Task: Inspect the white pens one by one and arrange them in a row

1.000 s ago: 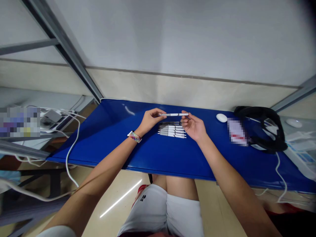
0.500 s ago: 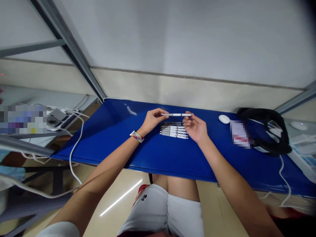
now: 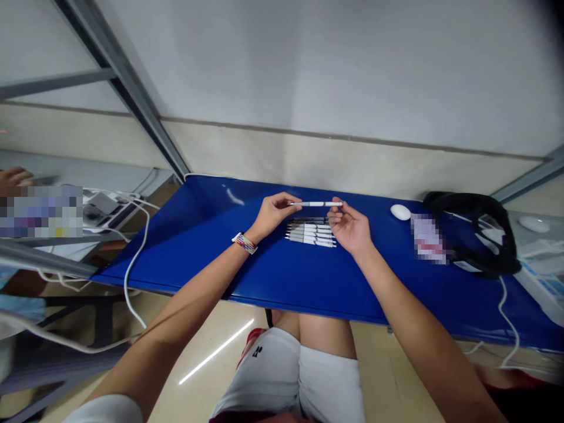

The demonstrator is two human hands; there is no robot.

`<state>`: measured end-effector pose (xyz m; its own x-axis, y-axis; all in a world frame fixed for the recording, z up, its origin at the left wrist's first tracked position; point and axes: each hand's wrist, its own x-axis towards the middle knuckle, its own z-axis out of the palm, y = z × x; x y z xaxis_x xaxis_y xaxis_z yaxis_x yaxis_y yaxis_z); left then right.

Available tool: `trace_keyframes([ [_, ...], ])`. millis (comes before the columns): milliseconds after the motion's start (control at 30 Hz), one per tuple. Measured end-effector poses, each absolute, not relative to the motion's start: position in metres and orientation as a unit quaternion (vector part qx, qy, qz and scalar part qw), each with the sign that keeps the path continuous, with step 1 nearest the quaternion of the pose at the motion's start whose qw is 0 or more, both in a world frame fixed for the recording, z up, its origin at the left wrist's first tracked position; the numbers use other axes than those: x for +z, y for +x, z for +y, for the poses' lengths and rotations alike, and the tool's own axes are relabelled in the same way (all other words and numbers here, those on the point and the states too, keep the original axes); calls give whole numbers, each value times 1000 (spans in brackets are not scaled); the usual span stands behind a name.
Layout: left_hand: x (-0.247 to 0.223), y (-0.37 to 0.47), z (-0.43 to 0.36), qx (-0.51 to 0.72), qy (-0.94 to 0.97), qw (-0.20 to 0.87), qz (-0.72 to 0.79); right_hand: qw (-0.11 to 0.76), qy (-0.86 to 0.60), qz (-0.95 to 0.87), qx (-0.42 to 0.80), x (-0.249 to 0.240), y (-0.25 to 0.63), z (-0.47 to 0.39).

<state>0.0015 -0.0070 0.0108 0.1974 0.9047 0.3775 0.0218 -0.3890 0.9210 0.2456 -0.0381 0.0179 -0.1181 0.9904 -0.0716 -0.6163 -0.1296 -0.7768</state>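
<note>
A white pen (image 3: pixel 315 204) with a grey grip and a dark band lies level between my two hands, above the blue table (image 3: pixel 264 273). The fingers of my left hand (image 3: pixel 278 212) pinch its tip end. At the other end, my right hand (image 3: pixel 350 225) holds it between thumb and fingertips, palm turned partly up. Just below the held pen, several similar white pens (image 3: pixel 311 234) lie side by side in a row on the table, their tips to the left. Part of the row's right end is close to my right fingers.
On the right are a white oval object (image 3: pixel 400 212), a blurred packet (image 3: pixel 427 238) and a black headband-like device (image 3: pixel 478 235). A white cable (image 3: pixel 143 235) hangs over the table's left edge. Another person's hand (image 3: pixel 15 178) shows at far left.
The held pen has turned slightly about its length, its dark band looking different. Both my hands stay almost in place. At far left, the other person's hand has come further into view.
</note>
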Motion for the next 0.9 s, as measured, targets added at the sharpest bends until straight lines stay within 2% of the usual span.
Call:
trace_keyframes([
  [433, 12, 3, -8, 529, 649, 420, 350, 605, -295, -308, 673, 15, 243, -37],
  [700, 10, 4, -6, 538, 653, 408, 344, 611, -240, -197, 728, 21, 242, -38],
  [900, 9, 4, -6, 538, 652, 410, 342, 612, -242, -188, 729, 21, 240, -39],
])
